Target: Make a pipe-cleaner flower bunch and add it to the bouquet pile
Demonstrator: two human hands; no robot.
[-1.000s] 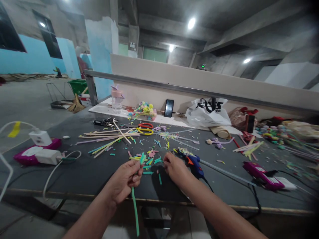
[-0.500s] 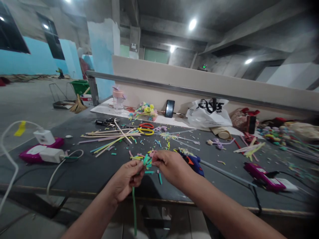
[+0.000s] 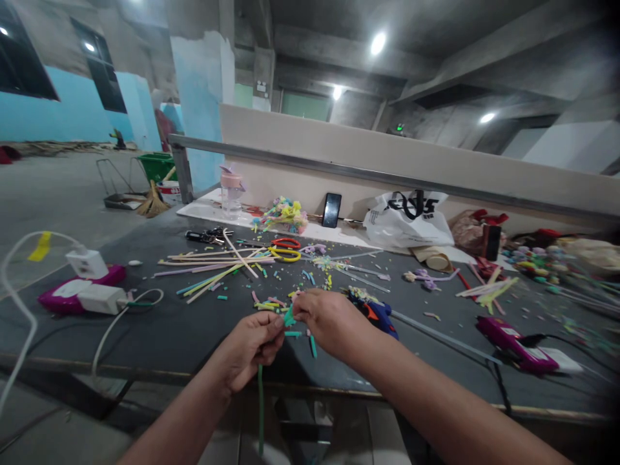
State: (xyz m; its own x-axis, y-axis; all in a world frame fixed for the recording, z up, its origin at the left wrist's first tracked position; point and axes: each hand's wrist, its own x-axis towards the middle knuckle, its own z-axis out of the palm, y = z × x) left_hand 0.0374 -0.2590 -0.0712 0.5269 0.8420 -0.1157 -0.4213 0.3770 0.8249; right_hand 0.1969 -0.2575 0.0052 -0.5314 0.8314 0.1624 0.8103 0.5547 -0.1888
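Note:
My left hand is closed around a green pipe cleaner, whose long end hangs down past the table edge. At its top, bent green pieces stick out between my two hands. My right hand pinches at those green pieces; its fingertips are partly hidden. Short cut bits of yellow and pink pipe cleaner lie just behind my hands. A loose green piece lies below my right hand. Right of that hand rests a blue glue gun.
Scissors with red and yellow handles lie mid-table beside long pipe cleaners. Behind stand a bottle, a phone and a white bag. Purple power strips with cables lie at both sides.
My right hand has moved slightly left, closer to my left hand, and covers more of the green pieces. The left hand keeps its hold on the pipe cleaner.

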